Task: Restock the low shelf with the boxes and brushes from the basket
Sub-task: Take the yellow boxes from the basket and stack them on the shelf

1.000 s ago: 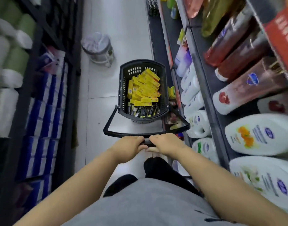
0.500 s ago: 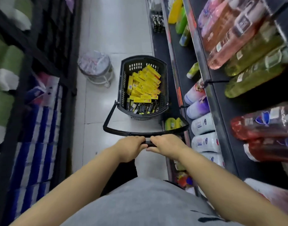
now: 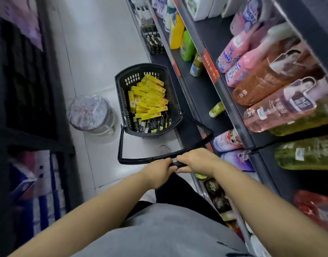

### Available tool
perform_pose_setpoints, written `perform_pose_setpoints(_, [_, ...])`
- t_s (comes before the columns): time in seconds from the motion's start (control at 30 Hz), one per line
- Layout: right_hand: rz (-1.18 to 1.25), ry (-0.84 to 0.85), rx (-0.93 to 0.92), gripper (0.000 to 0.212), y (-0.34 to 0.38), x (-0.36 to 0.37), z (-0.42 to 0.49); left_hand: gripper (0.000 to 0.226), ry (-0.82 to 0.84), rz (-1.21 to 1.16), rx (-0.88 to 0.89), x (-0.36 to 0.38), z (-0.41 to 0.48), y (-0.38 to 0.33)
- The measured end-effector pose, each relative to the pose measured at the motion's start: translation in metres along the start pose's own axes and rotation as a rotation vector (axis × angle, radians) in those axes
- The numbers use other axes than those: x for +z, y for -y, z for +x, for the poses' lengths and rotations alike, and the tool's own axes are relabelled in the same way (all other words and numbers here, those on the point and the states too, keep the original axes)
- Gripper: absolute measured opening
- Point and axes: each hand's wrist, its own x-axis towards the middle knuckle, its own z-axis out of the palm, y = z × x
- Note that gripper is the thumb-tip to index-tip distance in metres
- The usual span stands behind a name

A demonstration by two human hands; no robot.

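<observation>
Basket (image 3: 123, 101) rolled onward, ahead of right hand (image 3: 195, 160).

2 bare arms reach forward from the near edge and converge at the middle: the left forearm (image 3: 96, 206) comes in from the near left, the right forearm (image 3: 252, 191) from the near right. The left hand (image 3: 157, 172) and right hand (image 3: 196, 161) sit side by side, knuckles up, almost touching. Both hands have their fingers curled over a long black plastic basket handle (image 3: 137, 161), with the right hand slightly farther away. Both wrists look straight.
</observation>
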Motion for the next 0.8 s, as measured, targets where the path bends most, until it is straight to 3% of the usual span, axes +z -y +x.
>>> perform_pose_setpoints(0.4, [0.188, -0.027, 0.051, 0.042, -0.091, -0.127, 0.146, 0.031, -0.061, 0.035, -0.044, -0.183, 0.100, 0.034])
perform_pose_setpoints(0.6, [0.332, -0.015, 0.181, 0.040, -0.120, -0.180, 0.196, 0.022, 0.028, -0.015, -0.001, -0.261, 0.134, 0.051])
perform_pose_setpoints(0.8, [0.444, -0.252, 0.386, 0.041, -0.141, -0.231, 0.236, 0.019, 0.171, -0.086, 0.114, -0.354, 0.169, 0.054])
